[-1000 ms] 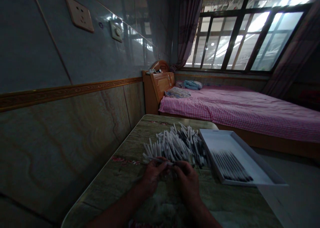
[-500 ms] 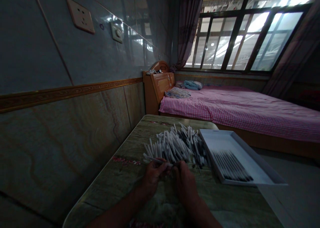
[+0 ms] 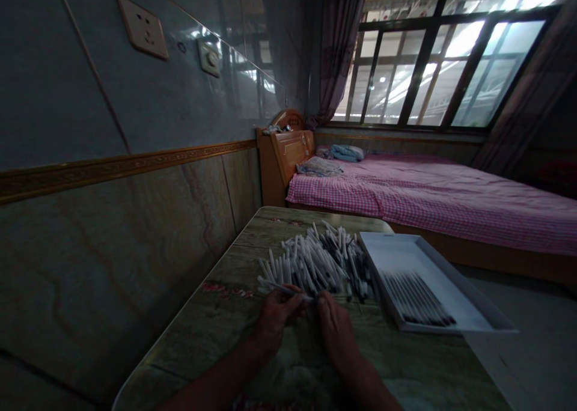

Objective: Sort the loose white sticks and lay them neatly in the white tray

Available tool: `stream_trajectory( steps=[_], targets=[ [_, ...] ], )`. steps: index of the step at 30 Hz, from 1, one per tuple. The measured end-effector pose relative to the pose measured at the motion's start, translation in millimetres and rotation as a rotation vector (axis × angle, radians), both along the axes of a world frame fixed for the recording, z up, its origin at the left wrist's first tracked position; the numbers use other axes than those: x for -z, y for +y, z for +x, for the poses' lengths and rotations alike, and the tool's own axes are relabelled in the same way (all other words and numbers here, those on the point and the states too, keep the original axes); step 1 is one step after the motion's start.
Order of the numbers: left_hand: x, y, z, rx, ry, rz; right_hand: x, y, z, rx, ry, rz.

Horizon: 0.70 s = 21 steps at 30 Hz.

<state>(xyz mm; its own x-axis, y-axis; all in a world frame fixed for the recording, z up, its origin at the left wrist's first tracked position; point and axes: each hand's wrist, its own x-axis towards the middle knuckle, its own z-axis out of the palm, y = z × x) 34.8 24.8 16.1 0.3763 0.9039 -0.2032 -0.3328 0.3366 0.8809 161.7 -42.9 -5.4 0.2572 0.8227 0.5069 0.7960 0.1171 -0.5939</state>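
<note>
Because the left hand [image 3: 279, 321] pinched a slim white tube [image 3: 288, 289] narrowly between thumb and fingers, its far end stuck out toward the right hand [image 3: 337, 330], whose fingers sat beside that end, though whether they gripped it could not be told. A loose heap of similar tubes [image 3: 315, 264] lay at twelve o'clock on the marbled tabletop [image 3: 216, 339], within easy reach; at two o'clock, a white tray [image 3: 424, 249] kept dark-tipped tubes [image 3: 415, 303] side by side.

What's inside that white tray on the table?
The white tray holds a row of thin sticks, white with dark ends, lying side by side. They are too blurred to identify exactly, and the tray floor directly beneath them is covered.
</note>
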Motion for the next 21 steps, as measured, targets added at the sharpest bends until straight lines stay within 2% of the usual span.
stream_trajectory(
  steps=[3, 6, 8, 14, 18, 21],
  targets=[
    [-0.1, -0.7, 0.2, 0.017, 0.009, -0.005, 1.0, -1.2, 1.2, -0.020, 0.047, -0.014],
    [1.2, -1.5, 1.4, 0.031, 0.009, 0.003, 7.4, 0.4, 5.6, -0.032, -0.108, 0.081],
    [1.9, -1.4, 1.7, 0.028, 0.008, 0.011, 8.0, 1.4, 7.3, -0.064, -0.167, 0.077],
    [-0.7, -2.1, 0.8, 0.009, 0.030, 0.019, 0.2, -1.5, 1.7, -0.029, 0.089, -0.077],
    [3.3, -1.6, 1.9, 0.032, 0.026, 0.032, 8.0, -0.8, 3.6, -0.057, 0.014, 0.007],
    [9.2, 0.9, 2.1, 0.042, 0.025, 0.037, 7.9, -0.1, 5.9, -0.094, -0.018, -0.026]
  ],
)
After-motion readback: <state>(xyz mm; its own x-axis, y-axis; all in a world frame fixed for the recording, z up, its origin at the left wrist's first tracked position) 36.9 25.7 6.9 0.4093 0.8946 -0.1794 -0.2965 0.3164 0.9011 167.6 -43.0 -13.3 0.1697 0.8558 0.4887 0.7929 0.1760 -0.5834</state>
